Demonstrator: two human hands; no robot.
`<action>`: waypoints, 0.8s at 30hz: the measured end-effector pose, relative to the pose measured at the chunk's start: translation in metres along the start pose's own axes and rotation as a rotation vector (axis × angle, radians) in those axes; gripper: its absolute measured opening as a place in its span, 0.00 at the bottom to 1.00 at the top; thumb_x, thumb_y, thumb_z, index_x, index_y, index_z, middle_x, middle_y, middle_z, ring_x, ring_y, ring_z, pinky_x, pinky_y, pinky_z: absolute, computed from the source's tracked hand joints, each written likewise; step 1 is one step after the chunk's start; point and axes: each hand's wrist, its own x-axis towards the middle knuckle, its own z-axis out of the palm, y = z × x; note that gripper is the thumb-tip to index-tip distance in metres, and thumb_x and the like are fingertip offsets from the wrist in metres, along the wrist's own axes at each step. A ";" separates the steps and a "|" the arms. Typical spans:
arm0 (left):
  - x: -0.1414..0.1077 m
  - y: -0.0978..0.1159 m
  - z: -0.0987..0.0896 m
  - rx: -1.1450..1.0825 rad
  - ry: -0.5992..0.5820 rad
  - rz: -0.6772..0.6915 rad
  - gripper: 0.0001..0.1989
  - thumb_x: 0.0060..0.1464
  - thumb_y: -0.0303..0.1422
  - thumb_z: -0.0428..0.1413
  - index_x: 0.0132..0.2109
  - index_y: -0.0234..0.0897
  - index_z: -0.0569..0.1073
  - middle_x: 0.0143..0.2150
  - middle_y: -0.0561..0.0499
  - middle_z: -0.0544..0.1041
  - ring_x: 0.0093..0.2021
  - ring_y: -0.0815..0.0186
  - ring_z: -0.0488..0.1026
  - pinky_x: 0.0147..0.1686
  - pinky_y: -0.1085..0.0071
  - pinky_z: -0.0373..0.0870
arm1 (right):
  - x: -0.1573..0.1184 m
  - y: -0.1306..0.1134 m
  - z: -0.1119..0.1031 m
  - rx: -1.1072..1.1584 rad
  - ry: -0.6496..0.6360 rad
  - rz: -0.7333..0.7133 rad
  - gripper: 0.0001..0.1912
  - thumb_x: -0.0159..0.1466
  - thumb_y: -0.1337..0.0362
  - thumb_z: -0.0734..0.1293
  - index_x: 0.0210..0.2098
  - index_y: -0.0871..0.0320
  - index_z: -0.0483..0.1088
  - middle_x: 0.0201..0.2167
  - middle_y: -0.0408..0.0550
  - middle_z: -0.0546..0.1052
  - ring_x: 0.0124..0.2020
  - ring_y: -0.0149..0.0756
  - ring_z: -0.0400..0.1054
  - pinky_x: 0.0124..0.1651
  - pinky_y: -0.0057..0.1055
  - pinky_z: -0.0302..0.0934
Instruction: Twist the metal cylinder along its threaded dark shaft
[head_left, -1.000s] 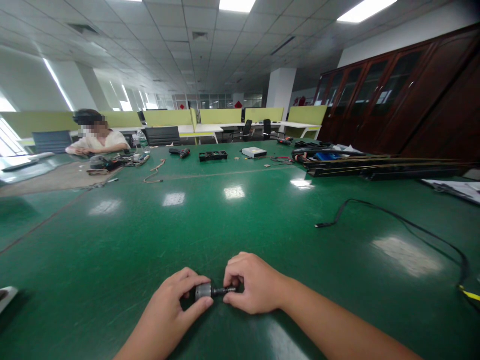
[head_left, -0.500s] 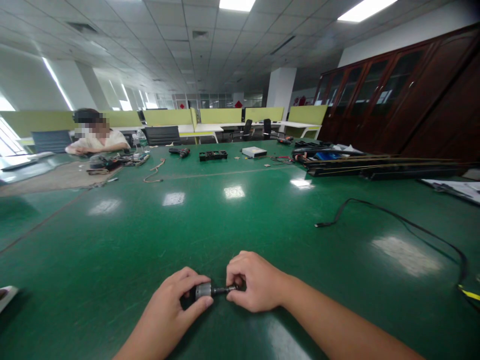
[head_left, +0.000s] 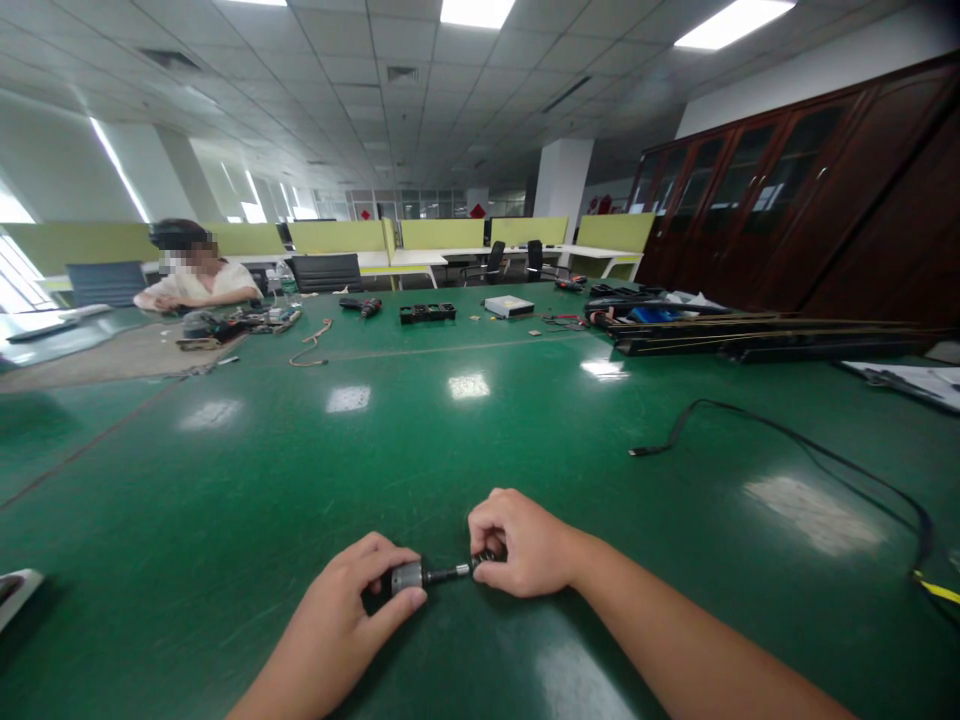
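Near the front of the green table, my left hand (head_left: 354, 592) is closed round a grey metal cylinder (head_left: 407, 577) with a thin dark shaft (head_left: 442, 575) sticking out to the right. The shaft's tip is bright metal. Just right of that tip, my right hand (head_left: 523, 546) pinches a small dark part that looks like a coil spring (head_left: 485, 561). Its far end is hidden by my fingers. The coil sits at or just off the shaft's tip; whether they touch, I cannot tell.
A black cable (head_left: 735, 405) curves over the green table (head_left: 420, 420) at right. Farther back are a power drill (head_left: 363, 306), a black tray-like part (head_left: 427, 313), a silver box (head_left: 509, 306) and a pile of dark strips (head_left: 675, 330). Another person (head_left: 196, 275) sits far left.
My right hand has moved right and slightly away from me, drawing the dark coil along the shaft to its tip, so the bright end now shows. My left hand holds still.
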 end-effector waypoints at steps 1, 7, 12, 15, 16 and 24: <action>0.000 0.000 0.000 0.000 0.002 0.000 0.12 0.60 0.39 0.55 0.47 0.44 0.78 0.40 0.51 0.76 0.41 0.62 0.73 0.42 0.69 0.67 | 0.000 0.000 0.001 -0.005 -0.011 -0.010 0.05 0.47 0.71 0.71 0.23 0.58 0.70 0.17 0.35 0.67 0.20 0.26 0.62 0.32 0.25 0.58; 0.002 0.001 0.001 0.005 0.017 -0.008 0.12 0.59 0.40 0.56 0.47 0.44 0.78 0.40 0.51 0.76 0.41 0.62 0.73 0.42 0.69 0.68 | -0.001 0.003 0.004 -0.045 -0.037 -0.032 0.04 0.49 0.68 0.72 0.25 0.57 0.72 0.18 0.36 0.70 0.22 0.28 0.65 0.37 0.28 0.61; 0.002 0.000 0.002 0.010 0.009 0.010 0.12 0.60 0.40 0.55 0.48 0.44 0.78 0.40 0.51 0.76 0.41 0.62 0.73 0.42 0.69 0.68 | 0.000 -0.001 0.010 -0.030 -0.007 -0.050 0.05 0.50 0.66 0.73 0.26 0.57 0.73 0.20 0.38 0.72 0.24 0.30 0.67 0.40 0.30 0.61; 0.002 0.000 0.002 0.017 0.002 0.011 0.12 0.60 0.39 0.55 0.48 0.45 0.78 0.39 0.51 0.76 0.40 0.62 0.73 0.41 0.70 0.68 | 0.002 -0.010 0.014 -0.005 0.016 -0.069 0.08 0.51 0.67 0.73 0.32 0.56 0.75 0.25 0.40 0.75 0.29 0.33 0.69 0.40 0.30 0.60; 0.003 0.001 0.002 0.018 -0.001 0.009 0.12 0.60 0.39 0.55 0.48 0.45 0.78 0.39 0.51 0.76 0.40 0.62 0.73 0.41 0.70 0.68 | 0.002 -0.014 0.015 0.027 0.010 -0.064 0.11 0.51 0.69 0.72 0.35 0.56 0.75 0.28 0.41 0.76 0.30 0.33 0.69 0.40 0.29 0.61; 0.003 0.001 0.001 0.019 -0.037 -0.010 0.11 0.60 0.39 0.55 0.47 0.46 0.77 0.40 0.52 0.74 0.41 0.61 0.72 0.43 0.69 0.66 | 0.003 -0.020 0.015 0.128 -0.001 -0.003 0.19 0.50 0.71 0.71 0.42 0.56 0.74 0.30 0.40 0.76 0.31 0.32 0.70 0.41 0.29 0.62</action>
